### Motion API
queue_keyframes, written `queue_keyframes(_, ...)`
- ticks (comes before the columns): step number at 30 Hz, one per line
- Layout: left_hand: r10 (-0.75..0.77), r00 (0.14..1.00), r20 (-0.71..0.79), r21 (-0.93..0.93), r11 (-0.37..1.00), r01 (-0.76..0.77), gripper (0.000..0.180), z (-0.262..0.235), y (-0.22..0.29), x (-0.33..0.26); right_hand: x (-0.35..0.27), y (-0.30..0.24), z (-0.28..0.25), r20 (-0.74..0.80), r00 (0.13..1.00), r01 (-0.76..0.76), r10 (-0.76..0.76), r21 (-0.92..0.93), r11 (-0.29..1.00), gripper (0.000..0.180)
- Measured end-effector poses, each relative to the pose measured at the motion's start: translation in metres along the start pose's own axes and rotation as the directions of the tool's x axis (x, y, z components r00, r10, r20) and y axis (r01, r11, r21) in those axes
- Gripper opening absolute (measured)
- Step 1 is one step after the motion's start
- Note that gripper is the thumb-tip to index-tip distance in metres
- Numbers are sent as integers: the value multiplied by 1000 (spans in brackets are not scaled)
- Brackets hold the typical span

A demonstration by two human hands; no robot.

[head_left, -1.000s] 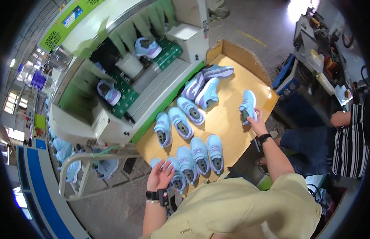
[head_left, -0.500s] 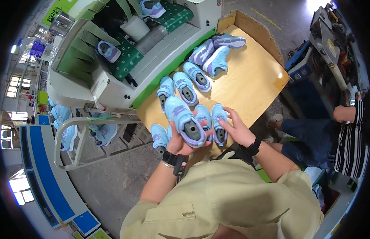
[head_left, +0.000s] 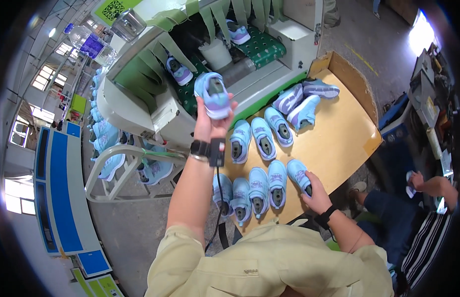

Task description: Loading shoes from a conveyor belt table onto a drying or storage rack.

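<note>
My left hand is raised over the conveyor opening and holds a light blue and lilac sneaker, its dark insert showing in the collar. On the wooden board, my right hand grips the heel end of another light blue sneaker, which rests at the right end of the near row. Beside it stand several matching sneakers with toes pointing away from me. A farther row of sneakers lines up behind them. Three more sneakers lie jumbled at the far side.
A white machine has a green perforated conveyor carrying two sneakers, under hanging green strips. A bottle and metal cup sit on top. A metal rack with sneakers stands left. A co-worker's hand shows right.
My left hand has carried its sneaker up and forward from the board toward the conveyor opening. My right hand, open before, has closed on a sneaker at the near row's right end.
</note>
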State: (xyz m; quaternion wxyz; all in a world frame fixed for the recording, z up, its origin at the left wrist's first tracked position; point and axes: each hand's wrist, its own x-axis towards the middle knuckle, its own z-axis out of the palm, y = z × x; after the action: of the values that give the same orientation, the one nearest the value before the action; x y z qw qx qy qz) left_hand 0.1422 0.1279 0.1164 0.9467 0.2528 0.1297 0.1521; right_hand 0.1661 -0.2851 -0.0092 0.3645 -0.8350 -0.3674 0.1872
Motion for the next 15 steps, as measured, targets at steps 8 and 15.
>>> queue_keyframes(8, 244, 950, -194, -304, 906, -295, 54, -26, 2, 22, 13, -14, -33, -100, 924, -308, 370, 380, 872, 83)
queue_keyframes(15, 297, 902, -313, -264, 885, -383, 50, -33, 20, 32, 196, -121, -114, -596, 794, 395, -117, 360, 845, 75)
